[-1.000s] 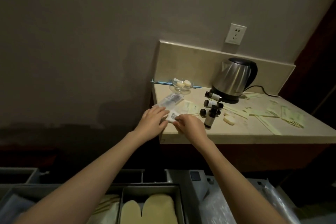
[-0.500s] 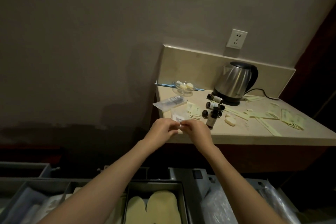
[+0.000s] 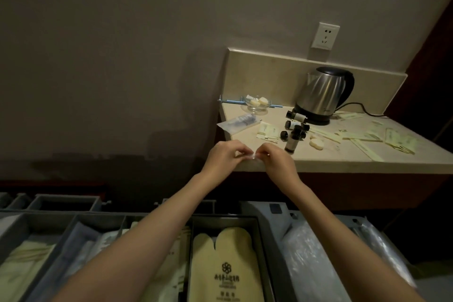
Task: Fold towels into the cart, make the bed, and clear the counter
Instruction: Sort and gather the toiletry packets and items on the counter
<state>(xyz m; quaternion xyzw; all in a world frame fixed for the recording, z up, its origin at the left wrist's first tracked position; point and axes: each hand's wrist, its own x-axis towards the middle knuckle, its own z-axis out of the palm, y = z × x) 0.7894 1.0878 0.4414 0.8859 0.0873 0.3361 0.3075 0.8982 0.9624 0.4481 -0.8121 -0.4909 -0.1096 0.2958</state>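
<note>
Clearing the counter: small packet in hand.
My left hand (image 3: 224, 155) and right hand (image 3: 274, 160) pinch a small clear plastic packet (image 3: 247, 156) over the beige stone counter (image 3: 343, 159)'s front-left corner; next, I'd drop it into the grey cart tray (image 3: 262, 240).

The room is dim and warm-toned. The kettle (image 3: 323, 94) catches a soft glare, a broad shadow darkens the wall (image 3: 110, 56), and wide-angle bending curves the edges.

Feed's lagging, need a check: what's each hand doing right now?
Left hand: fingers pinch the small clear packet.
Right hand: fingers pinch the packet's other end.
</note>
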